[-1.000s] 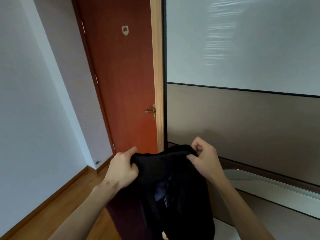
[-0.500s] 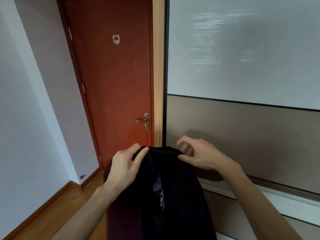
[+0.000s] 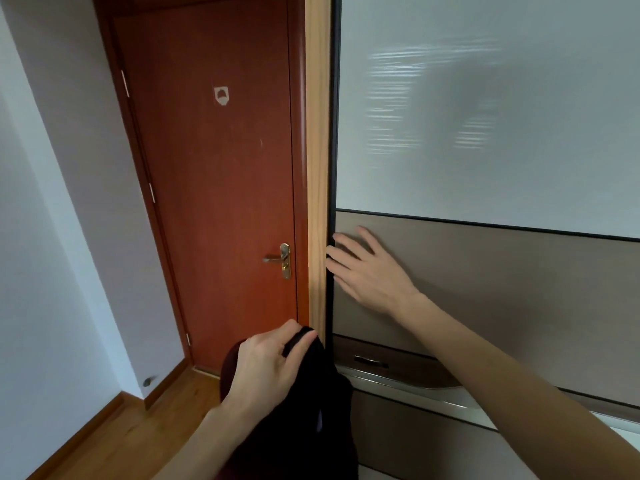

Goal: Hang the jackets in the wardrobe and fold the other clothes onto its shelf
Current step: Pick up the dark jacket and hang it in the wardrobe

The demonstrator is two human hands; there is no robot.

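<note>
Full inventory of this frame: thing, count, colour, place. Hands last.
dark garment: 1, black, bottom centre, hanging from the left hand
sliding wardrobe door: 1, frosted white upper panel over taupe lower panel, right half
wooden post: 1, light pine, between the two doors
room door: 1, red-brown, centre left, closed
door handle: 1, brass, right edge of room door
floor: 1, orange-brown wood, bottom left
left hand: grips the garment's top
right hand: fingers spread at the wardrobe door's left edge
</note>
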